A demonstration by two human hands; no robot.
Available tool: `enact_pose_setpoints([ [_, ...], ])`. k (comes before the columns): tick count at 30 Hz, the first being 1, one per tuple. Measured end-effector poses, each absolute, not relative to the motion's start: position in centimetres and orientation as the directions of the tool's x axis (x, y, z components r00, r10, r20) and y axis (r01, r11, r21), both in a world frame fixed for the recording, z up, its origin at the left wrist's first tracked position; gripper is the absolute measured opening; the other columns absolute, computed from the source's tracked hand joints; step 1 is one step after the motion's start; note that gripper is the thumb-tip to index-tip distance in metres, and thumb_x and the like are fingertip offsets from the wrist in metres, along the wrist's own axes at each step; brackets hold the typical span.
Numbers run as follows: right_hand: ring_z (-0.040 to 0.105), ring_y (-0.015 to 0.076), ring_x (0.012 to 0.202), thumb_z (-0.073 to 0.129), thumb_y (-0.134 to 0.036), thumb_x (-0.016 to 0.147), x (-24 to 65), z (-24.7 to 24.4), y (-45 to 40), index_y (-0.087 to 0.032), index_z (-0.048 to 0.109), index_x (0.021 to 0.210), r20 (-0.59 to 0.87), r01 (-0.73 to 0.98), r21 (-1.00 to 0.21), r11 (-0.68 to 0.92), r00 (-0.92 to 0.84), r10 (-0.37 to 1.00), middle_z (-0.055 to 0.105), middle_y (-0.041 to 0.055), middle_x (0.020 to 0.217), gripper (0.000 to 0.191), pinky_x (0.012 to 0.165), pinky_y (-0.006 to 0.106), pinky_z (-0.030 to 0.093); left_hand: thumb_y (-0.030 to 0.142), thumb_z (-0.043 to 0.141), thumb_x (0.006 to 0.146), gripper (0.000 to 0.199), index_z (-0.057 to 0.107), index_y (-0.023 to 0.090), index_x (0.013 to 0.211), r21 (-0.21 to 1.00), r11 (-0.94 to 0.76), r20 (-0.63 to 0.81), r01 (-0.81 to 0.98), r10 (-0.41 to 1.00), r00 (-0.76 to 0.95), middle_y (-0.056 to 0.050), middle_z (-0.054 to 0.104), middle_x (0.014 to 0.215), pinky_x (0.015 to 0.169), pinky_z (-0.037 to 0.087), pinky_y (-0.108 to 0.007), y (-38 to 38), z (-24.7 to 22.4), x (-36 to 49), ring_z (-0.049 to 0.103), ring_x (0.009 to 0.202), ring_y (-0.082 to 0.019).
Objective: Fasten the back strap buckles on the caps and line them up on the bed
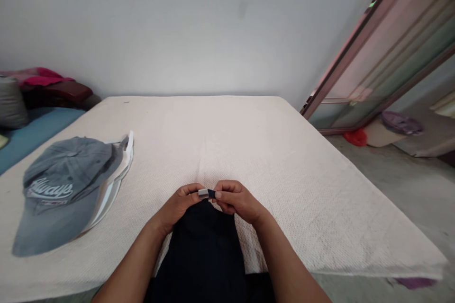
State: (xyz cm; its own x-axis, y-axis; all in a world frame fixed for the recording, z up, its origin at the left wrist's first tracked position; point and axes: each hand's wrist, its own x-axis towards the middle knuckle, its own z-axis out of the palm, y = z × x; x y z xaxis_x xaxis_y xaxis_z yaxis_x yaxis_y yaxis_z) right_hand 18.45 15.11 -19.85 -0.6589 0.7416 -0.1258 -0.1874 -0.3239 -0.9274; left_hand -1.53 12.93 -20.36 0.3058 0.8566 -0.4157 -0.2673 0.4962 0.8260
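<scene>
A black cap (206, 251) lies at the table's near edge between my forearms, its strap and silver metal buckle (203, 193) at the far end. With thumb and fingers my left hand (181, 203) pinches the strap at the buckle. Just to the right, my right hand (236, 199) grips the dark strap end (211, 194) that comes out of the buckle. Off to the left rests a stack of caps, topped by a grey cap (67, 184) with white "Always" lettering; white and pale brims show beneath it.
A cream textured cloth covers the table (249, 142), which stands against a white wall (177, 42). At the left are a blue surface (53, 120) and a grey cushion (10, 102). A glass sliding door (377, 61) and a lined bin (391, 128) stand at the right.
</scene>
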Motion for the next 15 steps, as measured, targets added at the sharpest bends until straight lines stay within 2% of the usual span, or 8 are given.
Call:
enact_pose_setpoints([
  [8, 0.030, 0.0047, 0.041, 0.062, -0.030, 0.079, 18.82, -19.83, 15.14, -0.015, 0.057, 0.070, -0.146, -0.138, -0.936, -0.324, -0.684, 0.714, 0.042, -0.0069, 0.047, 0.018, 0.040, 0.020, 0.018, 0.028, 0.077, 0.066, 0.022, 0.068, 0.018, 0.083, 0.836, 0.508, -0.427, -0.207, 0.840, 0.335, 0.002, 0.066, 0.065, 0.052, 0.036, -0.017, 12.97, -20.08, -1.49, 0.053, 0.053, -0.007],
  [15, 0.031, 0.0050, 0.043, 0.062, -0.029, 0.079, 18.96, -20.09, 15.21, -0.015, 0.057, 0.069, -0.194, -0.041, -0.953, -0.300, -0.679, 0.708, 0.041, -0.0066, 0.049, 0.017, 0.041, 0.020, 0.019, 0.031, 0.071, 0.072, 0.017, 0.069, 0.017, 0.082, 0.889, 0.452, -0.396, -0.070, 0.838, 0.376, 0.003, 0.061, 0.064, 0.052, 0.032, -0.018, 13.16, -20.24, -1.57, 0.047, 0.053, -0.007],
])
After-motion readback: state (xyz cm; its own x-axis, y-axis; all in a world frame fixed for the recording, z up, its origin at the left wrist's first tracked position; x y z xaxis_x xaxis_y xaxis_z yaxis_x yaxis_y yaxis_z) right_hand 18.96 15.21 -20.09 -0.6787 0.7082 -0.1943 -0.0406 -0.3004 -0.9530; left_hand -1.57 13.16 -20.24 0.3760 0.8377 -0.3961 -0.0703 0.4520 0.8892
